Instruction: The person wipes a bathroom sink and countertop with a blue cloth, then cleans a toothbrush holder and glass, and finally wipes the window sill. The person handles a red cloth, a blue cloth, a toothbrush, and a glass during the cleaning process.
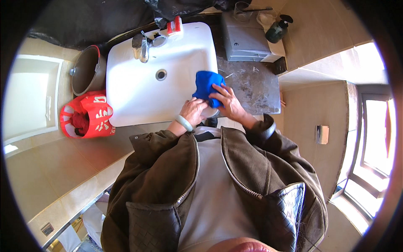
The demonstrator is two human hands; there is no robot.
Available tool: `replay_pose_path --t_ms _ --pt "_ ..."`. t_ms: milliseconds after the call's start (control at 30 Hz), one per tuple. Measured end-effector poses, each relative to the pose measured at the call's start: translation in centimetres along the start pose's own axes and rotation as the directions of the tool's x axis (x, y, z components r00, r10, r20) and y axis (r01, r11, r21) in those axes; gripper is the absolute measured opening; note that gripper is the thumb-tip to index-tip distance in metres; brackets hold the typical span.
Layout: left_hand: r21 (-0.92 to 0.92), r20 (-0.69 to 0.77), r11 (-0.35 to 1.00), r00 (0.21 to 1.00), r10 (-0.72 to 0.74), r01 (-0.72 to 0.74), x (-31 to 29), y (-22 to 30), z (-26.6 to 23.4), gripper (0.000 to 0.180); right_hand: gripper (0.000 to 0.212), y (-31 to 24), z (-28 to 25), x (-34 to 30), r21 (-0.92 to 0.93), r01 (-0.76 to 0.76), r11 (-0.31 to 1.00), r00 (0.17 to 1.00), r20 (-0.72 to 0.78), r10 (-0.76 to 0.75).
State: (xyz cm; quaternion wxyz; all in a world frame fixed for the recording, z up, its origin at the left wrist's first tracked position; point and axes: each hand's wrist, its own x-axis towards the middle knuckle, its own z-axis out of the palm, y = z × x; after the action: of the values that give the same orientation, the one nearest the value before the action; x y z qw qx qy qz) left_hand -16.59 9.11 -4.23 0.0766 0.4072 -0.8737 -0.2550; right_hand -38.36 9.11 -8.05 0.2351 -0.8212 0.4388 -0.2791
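A bunched blue cloth [206,83] lies over the near right corner of the white washbasin [126,98]. My right hand [228,102] grips it from the right, with fingers bent over its top. On the cloth's near left side, my left hand [193,111] has its curled fingers against the lower edge; its fingertips are partly hidden. A pale bangle [184,123] circles my left wrist. Between my hands a bit of white surface shows, probably the basin's rim.
A metal faucet [142,48] and a red-and-white packet [174,26] sit at the basin's back. Left stand a brown bucket [87,71] and a red bag [100,119]. Right are a grey drawer box [244,38] and a dark pump bottle [277,31] on the stone counter [252,84].
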Motion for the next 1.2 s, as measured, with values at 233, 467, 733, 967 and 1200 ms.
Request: replay_pose_path --t_ms 233,467,733,967,1200 --pt "0.058 -0.21 0.991 0.972 -0.106 0.12 -3.6 -0.2 0.9 0.037 0.069 0.7 0.3 3.3 -0.227 -0.05 0.973 0.999 -0.012 0.049" --pt "0.047 -0.399 0.958 0.885 -0.242 0.284 -7.1 -1.7 1.6 0.044 0.051 -2.0 2.7 3.6 -0.412 0.017 0.911 0.999 0.05 0.003" --pt "0.046 -0.466 0.872 0.782 -0.413 0.488 -11.0 -4.2 2.0 0.077 0.063 -10.2 10.3 3.3 -0.144 0.191 0.971 0.973 0.16 -0.167" --pt "0.103 -0.403 0.87 0.82 -0.407 0.482 -11.4 -3.5 1.8 0.07 0.054 -8.9 8.7 2.6 -0.292 0.381 0.877 0.918 0.234 -0.321" --pt "0.076 -0.319 0.973 0.93 -0.182 0.217 -5.8 0.5 2.3 0.045 0.052 -2.2 1.2 -2.7 -0.284 0.423 0.86 0.904 0.196 -0.38"
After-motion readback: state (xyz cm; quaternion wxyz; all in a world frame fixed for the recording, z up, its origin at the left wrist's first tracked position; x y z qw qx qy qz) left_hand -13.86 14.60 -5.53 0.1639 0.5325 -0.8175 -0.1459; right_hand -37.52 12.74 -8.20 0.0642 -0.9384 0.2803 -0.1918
